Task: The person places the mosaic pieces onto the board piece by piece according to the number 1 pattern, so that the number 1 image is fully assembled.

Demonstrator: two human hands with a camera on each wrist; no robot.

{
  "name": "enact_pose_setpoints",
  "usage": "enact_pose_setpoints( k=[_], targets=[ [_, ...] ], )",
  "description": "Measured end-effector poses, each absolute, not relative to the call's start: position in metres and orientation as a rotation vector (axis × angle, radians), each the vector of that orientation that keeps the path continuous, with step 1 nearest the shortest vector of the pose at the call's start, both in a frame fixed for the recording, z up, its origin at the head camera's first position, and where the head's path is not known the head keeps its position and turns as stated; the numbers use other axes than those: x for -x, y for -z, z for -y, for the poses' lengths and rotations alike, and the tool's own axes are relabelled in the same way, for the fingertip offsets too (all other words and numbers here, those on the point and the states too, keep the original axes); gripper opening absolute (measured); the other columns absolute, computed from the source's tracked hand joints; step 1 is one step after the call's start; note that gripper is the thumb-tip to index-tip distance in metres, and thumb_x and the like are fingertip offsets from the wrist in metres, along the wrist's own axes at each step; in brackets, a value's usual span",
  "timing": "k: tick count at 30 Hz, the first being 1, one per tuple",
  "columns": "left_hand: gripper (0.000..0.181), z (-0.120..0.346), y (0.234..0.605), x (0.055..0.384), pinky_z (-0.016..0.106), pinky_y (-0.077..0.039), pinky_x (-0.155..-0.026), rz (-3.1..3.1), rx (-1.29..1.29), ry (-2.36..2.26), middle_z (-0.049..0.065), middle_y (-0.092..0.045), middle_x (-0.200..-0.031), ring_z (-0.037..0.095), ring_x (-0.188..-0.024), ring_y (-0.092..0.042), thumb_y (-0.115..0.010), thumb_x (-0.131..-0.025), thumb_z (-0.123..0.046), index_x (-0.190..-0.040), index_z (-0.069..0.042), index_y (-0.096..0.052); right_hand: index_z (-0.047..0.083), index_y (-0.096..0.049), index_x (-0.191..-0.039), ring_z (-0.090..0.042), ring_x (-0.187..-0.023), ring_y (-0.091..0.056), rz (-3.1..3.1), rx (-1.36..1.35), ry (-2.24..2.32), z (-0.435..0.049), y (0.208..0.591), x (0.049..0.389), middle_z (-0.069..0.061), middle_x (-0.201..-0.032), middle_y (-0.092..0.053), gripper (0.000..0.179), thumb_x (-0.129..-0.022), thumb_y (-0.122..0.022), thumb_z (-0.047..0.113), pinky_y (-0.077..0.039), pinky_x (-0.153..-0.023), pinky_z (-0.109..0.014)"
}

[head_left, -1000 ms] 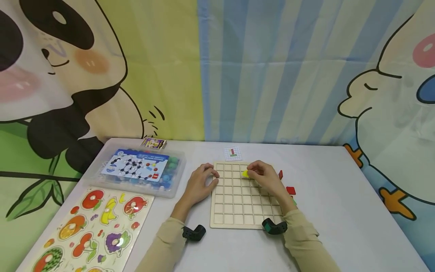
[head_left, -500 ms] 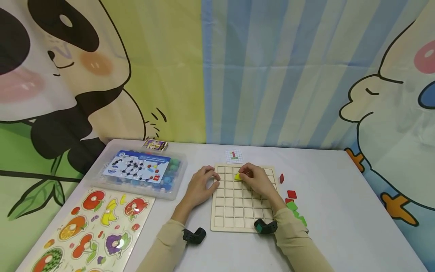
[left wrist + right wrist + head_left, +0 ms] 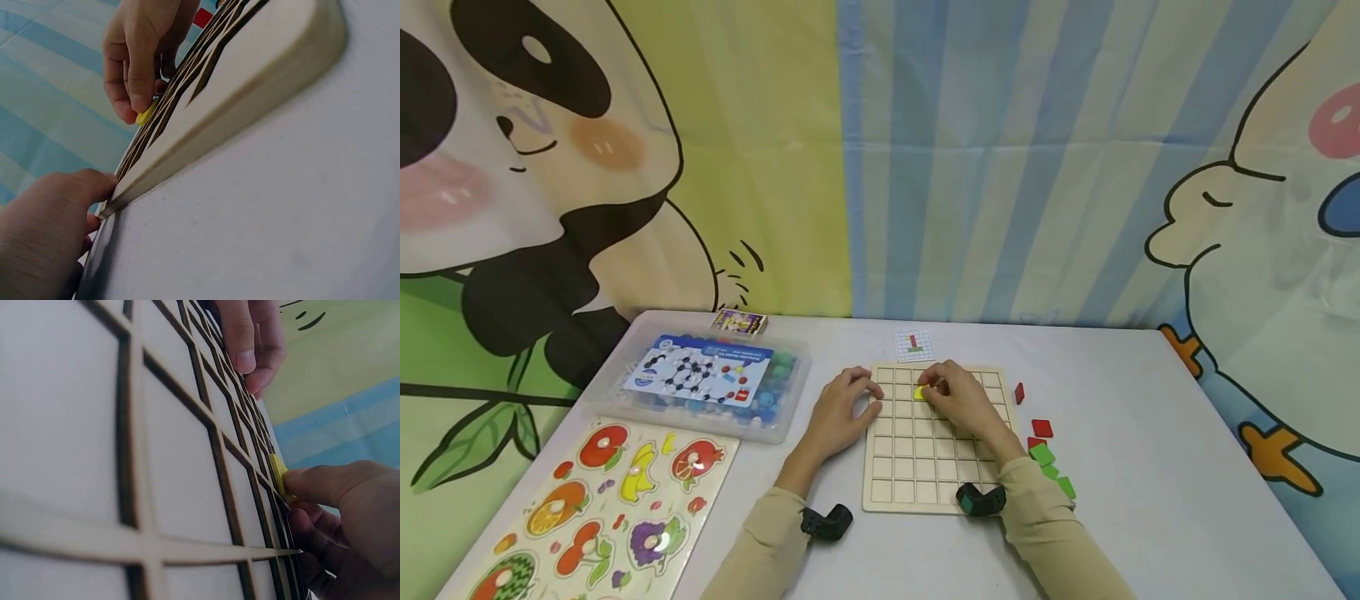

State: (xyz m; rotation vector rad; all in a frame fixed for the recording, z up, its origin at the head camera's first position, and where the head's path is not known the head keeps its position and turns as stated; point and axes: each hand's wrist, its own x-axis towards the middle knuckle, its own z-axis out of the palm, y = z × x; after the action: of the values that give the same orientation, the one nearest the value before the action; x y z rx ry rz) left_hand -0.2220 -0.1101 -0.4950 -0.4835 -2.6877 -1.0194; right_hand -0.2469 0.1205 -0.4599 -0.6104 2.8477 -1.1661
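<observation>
My right hand (image 3: 958, 400) pinches a small flat yellow tile (image 3: 920, 392) between thumb and fingertips, low over the upper part of a pale wooden grid board (image 3: 917, 492). In the right wrist view the yellow tile (image 3: 278, 472) stands tilted at the grid's strips, thumb pressed to its face. My left hand (image 3: 838, 412) rests at the board's left edge with bent, relaxed fingers. Seen from the left wrist, the left thumb (image 3: 94, 184) touches the rim and the other fingers are mostly hidden beside it.
Red tiles (image 3: 1042, 428) and green tiles (image 3: 1042, 455) lie right of the board. A card with a gridded pattern (image 3: 913, 345) lies behind it. To the left are a clear box of coloured balls (image 3: 700, 379), a fruit picture board (image 3: 610, 500) and a small printed box (image 3: 739, 322).
My right hand has moved left across the board with the yellow tile and lowered it closer to the grid. The left hand stays at the edge.
</observation>
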Motion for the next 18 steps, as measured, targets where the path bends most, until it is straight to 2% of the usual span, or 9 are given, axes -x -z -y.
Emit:
enact_pose_setpoints(
  k=[7, 13, 18],
  targets=[
    [0.008, 0.1105, 0.4957, 0.2219, 0.053, -0.035, -0.103, 2.680, 0.484, 1.025, 0.004, -0.053, -0.128, 0.027, -0.124, -0.049, -0.065, -0.087, -0.026, -0.095, -0.025, -0.063, 0.015, -0.065, -0.097, -0.012, -0.067, -0.047, -2.859, 0.595, 1.152, -0.1207, 0.4613, 0.2469, -0.001, -0.084, -0.054, 0.008, -0.090, -0.064, 0.016, -0.040, -0.061, -0.025],
    [0.008, 0.1098, 0.4953, 0.2225, 0.053, -0.035, -0.103, 2.680, 0.489, 1.018, 0.003, -0.053, -0.128, 0.026, -0.124, -0.049, -0.065, -0.087, -0.026, -0.095, -0.025, -0.063, 0.014, -0.067, -0.094, -0.011, -0.070, -0.047, -2.848, 0.640, 1.135, -0.1225, 0.4594, 0.2453, -0.001, -0.091, -0.055, 0.006, -0.090, -0.063, 0.017, -0.041, -0.064, -0.025],
    [0.008, 0.1100, 0.4967, 0.2223, 0.053, -0.035, -0.103, 2.679, 0.484, 1.014, 0.004, -0.054, -0.128, 0.027, -0.124, -0.050, -0.065, -0.086, -0.026, -0.094, -0.024, -0.064, 0.012, -0.066, -0.100, -0.013, -0.076, -0.050, -2.786, 0.676, 1.220, -0.1279, 0.4562, 0.2405, -0.003, -0.094, -0.057, 0.011, -0.092, -0.060, 0.017, -0.043, -0.069, -0.026]
  ],
)
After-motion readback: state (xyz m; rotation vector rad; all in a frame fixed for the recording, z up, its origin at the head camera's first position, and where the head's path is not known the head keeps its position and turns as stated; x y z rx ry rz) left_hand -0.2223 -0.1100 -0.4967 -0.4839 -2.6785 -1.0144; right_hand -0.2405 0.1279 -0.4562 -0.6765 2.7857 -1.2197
